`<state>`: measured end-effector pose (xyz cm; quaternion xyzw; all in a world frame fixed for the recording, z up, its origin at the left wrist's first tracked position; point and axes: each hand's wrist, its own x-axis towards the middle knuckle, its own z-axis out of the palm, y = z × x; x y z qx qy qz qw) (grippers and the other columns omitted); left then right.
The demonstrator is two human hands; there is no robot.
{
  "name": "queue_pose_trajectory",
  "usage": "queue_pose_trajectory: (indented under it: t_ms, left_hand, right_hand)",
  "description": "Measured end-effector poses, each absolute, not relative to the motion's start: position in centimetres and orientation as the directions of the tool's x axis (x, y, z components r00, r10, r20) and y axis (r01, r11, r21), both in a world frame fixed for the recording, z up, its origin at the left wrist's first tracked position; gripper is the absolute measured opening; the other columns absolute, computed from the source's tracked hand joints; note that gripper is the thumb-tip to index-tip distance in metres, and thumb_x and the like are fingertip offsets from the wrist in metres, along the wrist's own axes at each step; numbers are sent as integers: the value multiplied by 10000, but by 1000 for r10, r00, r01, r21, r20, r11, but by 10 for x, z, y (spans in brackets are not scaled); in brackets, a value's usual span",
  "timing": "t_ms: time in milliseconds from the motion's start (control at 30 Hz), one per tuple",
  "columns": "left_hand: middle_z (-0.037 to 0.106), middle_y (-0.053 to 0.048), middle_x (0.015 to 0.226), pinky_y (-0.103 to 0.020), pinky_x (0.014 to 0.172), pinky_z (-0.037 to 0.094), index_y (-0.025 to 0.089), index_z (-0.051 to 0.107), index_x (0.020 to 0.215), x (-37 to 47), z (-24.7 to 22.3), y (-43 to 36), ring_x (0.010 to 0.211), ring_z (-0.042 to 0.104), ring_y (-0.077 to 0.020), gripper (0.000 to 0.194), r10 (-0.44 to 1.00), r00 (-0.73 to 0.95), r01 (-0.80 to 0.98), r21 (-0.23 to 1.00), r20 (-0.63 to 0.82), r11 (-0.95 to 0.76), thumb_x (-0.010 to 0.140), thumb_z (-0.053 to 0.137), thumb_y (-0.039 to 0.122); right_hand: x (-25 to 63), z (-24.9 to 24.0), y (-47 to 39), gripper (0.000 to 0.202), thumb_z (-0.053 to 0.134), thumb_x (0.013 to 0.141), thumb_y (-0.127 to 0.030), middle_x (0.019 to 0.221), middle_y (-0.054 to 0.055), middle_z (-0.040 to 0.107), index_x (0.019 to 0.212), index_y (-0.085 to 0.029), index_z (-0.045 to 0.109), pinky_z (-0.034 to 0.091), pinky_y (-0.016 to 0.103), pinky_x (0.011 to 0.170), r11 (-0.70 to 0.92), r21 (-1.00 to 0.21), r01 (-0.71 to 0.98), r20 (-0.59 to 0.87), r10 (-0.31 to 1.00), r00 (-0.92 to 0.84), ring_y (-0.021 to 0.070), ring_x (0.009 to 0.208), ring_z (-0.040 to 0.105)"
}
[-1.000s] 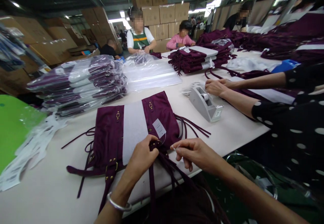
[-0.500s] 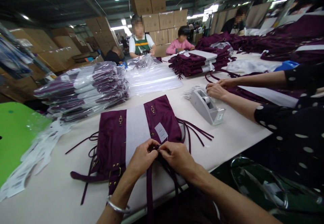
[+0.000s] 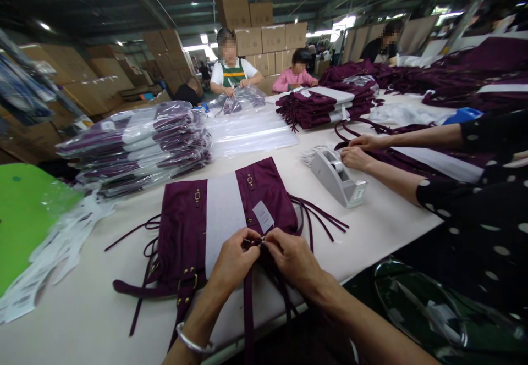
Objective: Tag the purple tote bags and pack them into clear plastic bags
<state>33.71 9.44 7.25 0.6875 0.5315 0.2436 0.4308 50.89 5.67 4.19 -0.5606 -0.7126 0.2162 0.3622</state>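
A purple bag (image 3: pixel 181 227) lies on the table before me, with a white paper band (image 3: pixel 225 211) round its middle, brass buckles and thin straps trailing off its sides. On its right half lies a white hang tag (image 3: pixel 263 216). At the bag's near edge my left hand (image 3: pixel 236 256) is closed in a pinch on a dark purple strap. My right hand (image 3: pixel 293 256) pinches close against it, at the tag's thin string. The fingertips nearly meet, and a small pale bit shows between them. A purple strap (image 3: pixel 248 310) hangs down over the table edge.
A grey tape dispenser (image 3: pixel 338 181) stands right of the bag, near a co-worker's hands (image 3: pixel 358 153). Plastic-wrapped bags (image 3: pixel 140 145) are piled at the left, beside clear plastic sheets (image 3: pixel 251 134). More purple bags (image 3: pixel 317 104) are stacked behind. White label strips (image 3: pixel 61 249) lie left.
My hands stay pinched together at the bag's near edge, with slight finger movement. Across the table, a person in a green apron has shifted their hands over the plastic.
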Motion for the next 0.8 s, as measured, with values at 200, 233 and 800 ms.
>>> queue_pose_trajectory:
  t_ms: [200,233,800]
  left_hand:
    - [693,-7,788,-287,694,460,178,674,897,338,72,96,726,619,-173,188,945,295,518,855,-145,-31,754,574,247]
    - [694,-6,786,-287,694,461,178,675,899,338,71,96,724,620,-173,193,945,293,517,855,-148,-26,749,573,243]
    - [718,-25,954,-317,824,474,226,628,1056,341,78,70,899,667,-196,203,933,358,566,788,28,-241,941,494,325]
  right_hand:
    - [515,35,53,217,470,1001,-202,969,74,739,1043,-192,683,522,267,828,470,-631,616,422,875,-236,175,893,700]
    - [514,33,53,211,476,1000,-211,958,71,740,1026,-198,685,521,265,819,472,-628,619,424,874,-236,172,878,699]
    - [504,19,52,156,465,931,-161,788,30,731,995,-203,602,414,246,604,303,-584,753,368,926,-88,176,665,702]
